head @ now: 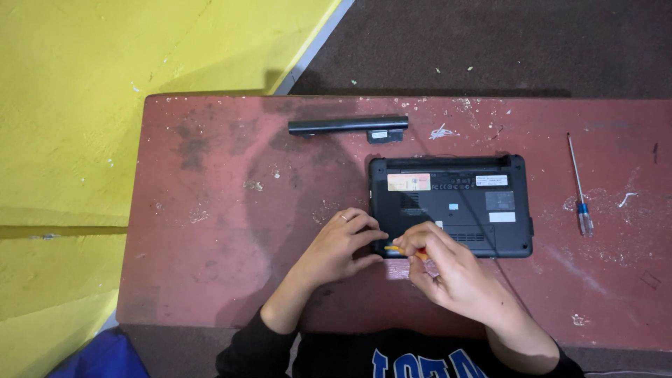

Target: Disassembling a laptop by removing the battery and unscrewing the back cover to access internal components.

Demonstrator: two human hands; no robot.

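Upturned black laptop (451, 206) on the red counter (210, 231). Left hand (339, 245) steadying its near corner, fingers together; right hand (448, 269) pinching an orange tool (393, 248) (tip hidden). Battery (348, 126) and screwdriver (579, 187) lying apart.

One laptop (451, 206), one battery (348, 127), two screwdrivers (579, 187)
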